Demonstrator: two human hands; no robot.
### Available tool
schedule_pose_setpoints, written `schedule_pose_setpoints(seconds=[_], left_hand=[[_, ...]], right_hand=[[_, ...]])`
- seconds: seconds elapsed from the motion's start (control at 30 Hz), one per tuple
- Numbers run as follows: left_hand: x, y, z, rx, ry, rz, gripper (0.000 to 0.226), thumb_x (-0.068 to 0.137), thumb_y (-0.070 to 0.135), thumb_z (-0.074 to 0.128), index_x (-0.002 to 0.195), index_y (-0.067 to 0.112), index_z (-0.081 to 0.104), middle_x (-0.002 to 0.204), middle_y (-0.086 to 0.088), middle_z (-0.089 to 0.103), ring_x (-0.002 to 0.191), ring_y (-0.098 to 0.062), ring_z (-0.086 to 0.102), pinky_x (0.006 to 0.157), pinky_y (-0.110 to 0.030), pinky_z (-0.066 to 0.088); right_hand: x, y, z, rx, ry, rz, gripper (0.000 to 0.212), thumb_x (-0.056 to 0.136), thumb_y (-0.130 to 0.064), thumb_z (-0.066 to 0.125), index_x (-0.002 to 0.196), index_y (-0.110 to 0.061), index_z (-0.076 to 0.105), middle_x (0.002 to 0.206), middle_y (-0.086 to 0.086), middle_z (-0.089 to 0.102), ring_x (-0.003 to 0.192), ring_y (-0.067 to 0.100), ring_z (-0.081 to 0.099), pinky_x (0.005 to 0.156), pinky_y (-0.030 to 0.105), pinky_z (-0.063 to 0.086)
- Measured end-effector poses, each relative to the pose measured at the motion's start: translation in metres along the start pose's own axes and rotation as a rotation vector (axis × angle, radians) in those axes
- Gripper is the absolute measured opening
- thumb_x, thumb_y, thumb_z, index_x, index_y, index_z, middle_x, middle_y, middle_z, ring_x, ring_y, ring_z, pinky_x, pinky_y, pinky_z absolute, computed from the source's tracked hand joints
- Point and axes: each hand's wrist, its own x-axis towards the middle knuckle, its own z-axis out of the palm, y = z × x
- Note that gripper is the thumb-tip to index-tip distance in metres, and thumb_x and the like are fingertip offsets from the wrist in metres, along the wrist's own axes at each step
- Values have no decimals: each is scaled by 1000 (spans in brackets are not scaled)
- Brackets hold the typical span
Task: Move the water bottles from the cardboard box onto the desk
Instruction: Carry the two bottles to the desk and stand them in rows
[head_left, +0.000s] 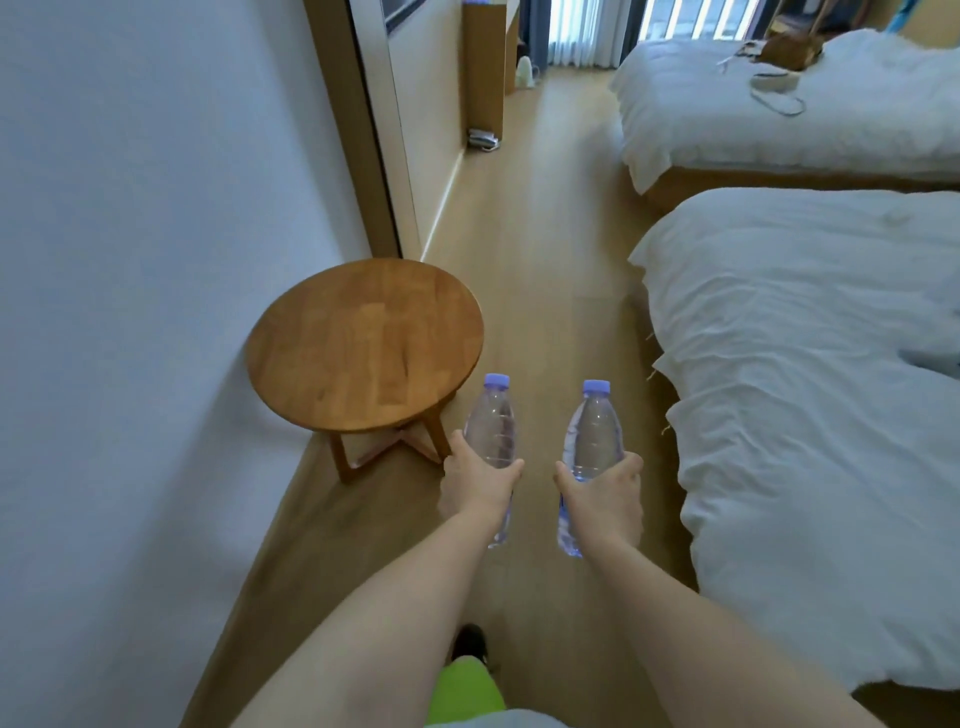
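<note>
Left hand (480, 480) grips one water bottle (492, 426) around its middle; right hand (605, 491) grips a second bottle (592, 436) likewise. Both bottles are clear plastic with pale purple caps, held in the air over the wooden floor (545, 234), caps pointing away from the person. The hands cover each bottle's midsection. A round wooden table (363, 343) stands to the left, white beds (805, 389) to the right. Items on the far bed are too blurred to identify.

near bed (810, 415) cut off at right edge
</note>
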Motion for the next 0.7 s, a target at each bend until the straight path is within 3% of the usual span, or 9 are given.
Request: schedule_pose_setpoints(seconds=[0.3, 0.57, 0.7], left_hand=[[180, 105, 15, -56, -23, 21, 80, 75, 47, 72, 135, 22, 26, 127, -4, 53, 109, -29, 58, 91, -44, 50], [322, 227, 21, -12, -40, 62, 80, 75, 47, 71, 137, 20, 27, 125, -6, 54, 110, -30, 58, 92, -45, 49], [376, 278, 39, -12, -30, 73, 79, 74, 48, 71, 136, 21, 29, 123, -3, 56, 108, -29, 59, 84, -36, 48]], right_hand=[[171, -113, 52, -7, 23, -46, 76, 78, -53, 71, 130, -17, 29, 115, 4, 48, 93, 20, 58, 79, 43, 57], [308, -220, 83, -9, 41, -38, 76, 78, -50, 70, 131, -13, 30, 123, 8, 50, 102, 28, 59, 85, 50, 54], [375, -255, 90, -20, 47, -47, 77, 79, -49, 70, 133, -11, 31, 125, 9, 50, 104, 29, 59, 85, 49, 53]])
